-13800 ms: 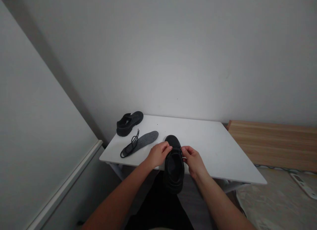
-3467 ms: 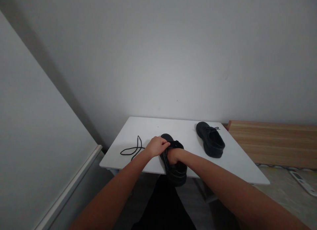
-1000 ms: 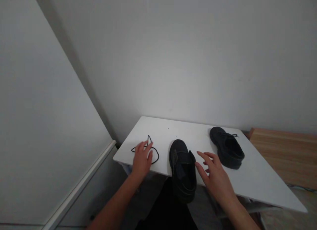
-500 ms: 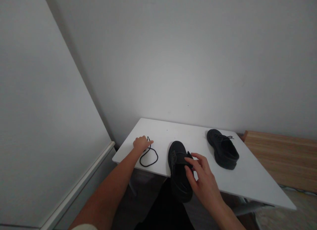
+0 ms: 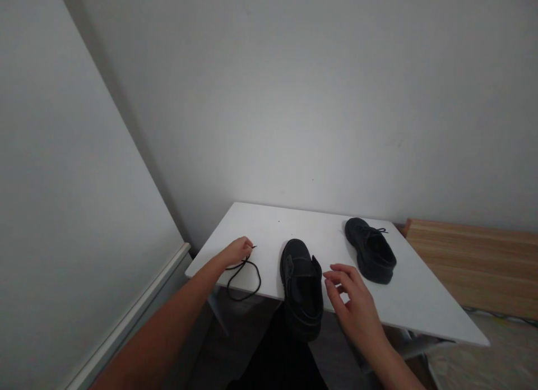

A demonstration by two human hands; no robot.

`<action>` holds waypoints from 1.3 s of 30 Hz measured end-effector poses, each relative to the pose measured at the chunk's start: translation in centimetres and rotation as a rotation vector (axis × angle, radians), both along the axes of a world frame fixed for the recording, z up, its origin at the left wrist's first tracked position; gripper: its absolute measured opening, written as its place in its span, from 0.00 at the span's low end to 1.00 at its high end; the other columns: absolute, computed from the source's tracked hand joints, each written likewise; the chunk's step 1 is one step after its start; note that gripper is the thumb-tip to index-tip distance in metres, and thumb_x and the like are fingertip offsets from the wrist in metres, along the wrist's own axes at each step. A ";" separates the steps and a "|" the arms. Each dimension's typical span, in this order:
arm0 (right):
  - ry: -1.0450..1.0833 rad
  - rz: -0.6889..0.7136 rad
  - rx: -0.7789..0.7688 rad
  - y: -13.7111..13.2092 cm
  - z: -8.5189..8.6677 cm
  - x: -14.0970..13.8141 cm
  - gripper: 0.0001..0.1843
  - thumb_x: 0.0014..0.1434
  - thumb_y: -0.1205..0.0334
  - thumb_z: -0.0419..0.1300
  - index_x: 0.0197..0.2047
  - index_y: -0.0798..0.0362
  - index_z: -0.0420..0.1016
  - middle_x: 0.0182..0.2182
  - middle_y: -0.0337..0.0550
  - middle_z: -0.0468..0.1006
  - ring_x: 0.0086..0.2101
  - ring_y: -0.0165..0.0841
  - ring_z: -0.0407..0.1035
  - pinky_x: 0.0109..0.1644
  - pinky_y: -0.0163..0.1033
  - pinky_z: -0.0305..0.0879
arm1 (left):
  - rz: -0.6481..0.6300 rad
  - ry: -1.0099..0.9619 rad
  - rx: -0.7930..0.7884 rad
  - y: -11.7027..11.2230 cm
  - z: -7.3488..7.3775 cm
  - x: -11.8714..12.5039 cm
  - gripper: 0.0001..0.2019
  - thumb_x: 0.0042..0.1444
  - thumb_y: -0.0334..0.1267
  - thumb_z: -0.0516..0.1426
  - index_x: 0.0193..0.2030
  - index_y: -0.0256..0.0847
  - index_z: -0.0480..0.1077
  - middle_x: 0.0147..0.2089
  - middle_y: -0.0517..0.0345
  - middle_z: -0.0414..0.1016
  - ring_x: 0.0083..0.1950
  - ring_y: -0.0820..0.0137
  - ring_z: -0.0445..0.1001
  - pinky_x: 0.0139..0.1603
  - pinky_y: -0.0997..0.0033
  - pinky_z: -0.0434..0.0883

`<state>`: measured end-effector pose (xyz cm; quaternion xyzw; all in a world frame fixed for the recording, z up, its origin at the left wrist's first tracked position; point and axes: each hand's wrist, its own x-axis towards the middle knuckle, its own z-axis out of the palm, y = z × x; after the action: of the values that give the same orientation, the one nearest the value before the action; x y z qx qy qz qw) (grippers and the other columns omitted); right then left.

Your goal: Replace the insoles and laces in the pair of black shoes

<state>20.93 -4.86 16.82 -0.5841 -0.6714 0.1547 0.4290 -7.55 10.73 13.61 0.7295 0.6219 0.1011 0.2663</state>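
Over the left part of the white table, my left hand [image 5: 239,251] pinches a black shoelace [image 5: 257,272] close to its tip. The rest of the lace hangs in a loop below my fingers and crosses the table's front edge. A black shoe [image 5: 300,261] with no lace in it lies toe away from me at the front edge, its heel jutting past it. My right hand [image 5: 351,292] hovers just right of this shoe, apart from it, fingers curved and spread with nothing between them. Farther right stands a second black shoe [image 5: 374,252] with its lace tied.
The white table [image 5: 416,306] stands against a grey wall [image 5: 294,98]. Right of it is a wooden board [image 5: 474,267], and a white panel [image 5: 84,210] rises at the left. My dark-clothed legs [image 5: 277,359] are below the table's front edge.
My left hand has lifted the shoelace end, and the loop now hangs over the edge. My right hand has let go of the near shoe's tongue and drawn back to the right.
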 end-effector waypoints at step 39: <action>1.185 -0.218 -0.437 9.0 -3.8 2.6 0.10 0.41 0.78 0.63 0.27 0.56 0.70 0.22 0.39 0.74 0.25 0.25 0.71 0.31 0.26 0.71 | 0.449 -1.348 -0.253 -4.8 0.2 7.4 0.19 0.45 0.27 0.63 0.43 0.35 0.61 0.29 0.53 0.74 0.29 0.73 0.75 0.35 0.71 0.72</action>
<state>23.54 4.15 13.00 -0.5384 -0.2099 0.5402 0.6118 -0.15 5.94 13.77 0.3264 0.4641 0.5089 0.6474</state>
